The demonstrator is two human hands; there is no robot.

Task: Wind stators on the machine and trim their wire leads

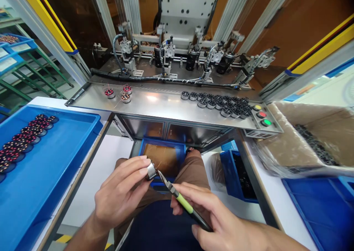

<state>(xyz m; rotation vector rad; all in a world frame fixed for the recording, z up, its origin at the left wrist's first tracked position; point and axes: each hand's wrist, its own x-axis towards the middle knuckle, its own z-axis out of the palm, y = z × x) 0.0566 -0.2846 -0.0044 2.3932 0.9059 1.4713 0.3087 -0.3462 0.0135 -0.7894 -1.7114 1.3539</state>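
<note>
The left hand point(123, 192) is closed around a metal-rimmed stator point(151, 171), pinched between thumb and fingers above the person's lap. The right hand point(212, 214) is curled around green-and-black cutters point(184, 203), whose tips are at the wire point(158, 166) on the stator's right side. Black cores point(221, 104) cluster on the metal ledge point(155, 104).

head view: worn on the person's head | facing: forward and down, past both hands to the metal counter point(155, 103) and the machine point(188, 18) behind | range: hands near, machine farther back | shared scene: none, single view
</note>
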